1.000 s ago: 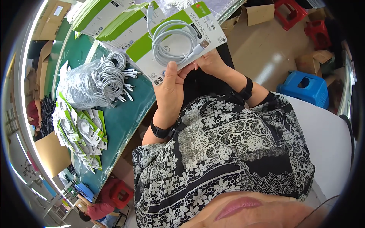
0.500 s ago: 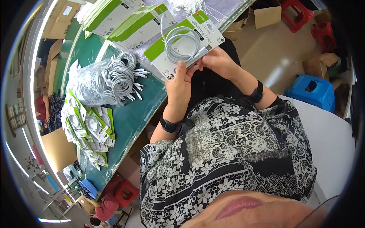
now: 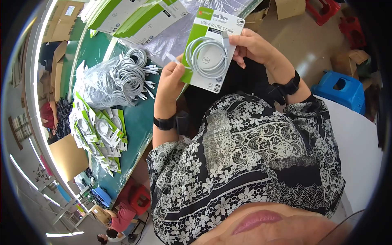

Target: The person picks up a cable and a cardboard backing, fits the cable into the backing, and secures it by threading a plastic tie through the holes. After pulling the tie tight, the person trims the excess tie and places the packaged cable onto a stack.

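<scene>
From my remote seat I see the green-and-white card (image 3: 210, 54) held up between both hands, in front of the body at the edge of the green bench (image 3: 136, 119). A coiled white cable (image 3: 191, 52) lies on its face. On the left hand (image 3: 169, 79) I have thumb and forefinger pressed together at the card's left side, pinching the cable near its loose end (whether they also grip the card, I cannot tell). On the right hand (image 3: 254, 45) the thumb rests on the card's right edge beside the metal plug (image 3: 225, 37), pinching it; the lower fingers curl loosely, slightly parted. Near the left forearm, a clear bag (image 3: 96, 86) of coiled cables and a heap of carded cables (image 3: 103, 131) sit on the bench.
</scene>
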